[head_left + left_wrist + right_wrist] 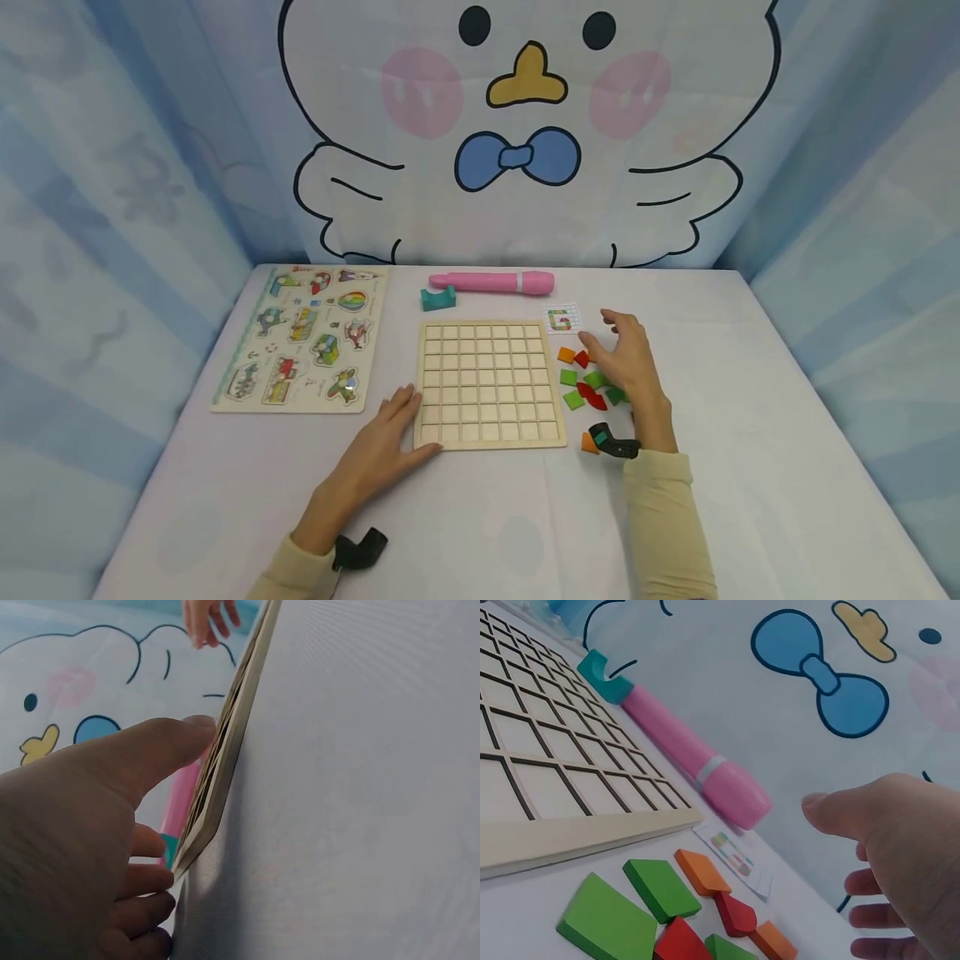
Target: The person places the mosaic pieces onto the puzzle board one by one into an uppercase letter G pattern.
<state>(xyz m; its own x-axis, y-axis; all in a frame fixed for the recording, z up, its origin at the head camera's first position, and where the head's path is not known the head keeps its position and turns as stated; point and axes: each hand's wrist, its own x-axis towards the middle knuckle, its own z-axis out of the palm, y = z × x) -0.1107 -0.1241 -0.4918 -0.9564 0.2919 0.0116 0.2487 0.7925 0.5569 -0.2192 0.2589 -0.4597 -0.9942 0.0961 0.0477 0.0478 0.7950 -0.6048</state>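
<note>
A wooden grid board [491, 446] lies flat at the middle of the table, its square cells bare. At its left edge rests my left hand [382, 450], thumb at the near corner and fingers along the side. To the right, my right hand [628, 354] hovers over loose coloured pieces with nothing in it, thumb and fingers apart. Among the pieces are a green square [607, 919], an orange piece [702, 871] and a red piece [736, 913]. A small pattern card [562, 318] with a coloured figure on a grid lies beyond them; the hand partly covers some pieces.
On the left lies a wooden picture puzzle board [300, 342]. Behind the grid board are a pink pen-shaped stick [491, 282] and a teal block [438, 298]. An orange piece [590, 443] sits near my right wrist. A printed curtain [517, 225] hangs at the table's back edge.
</note>
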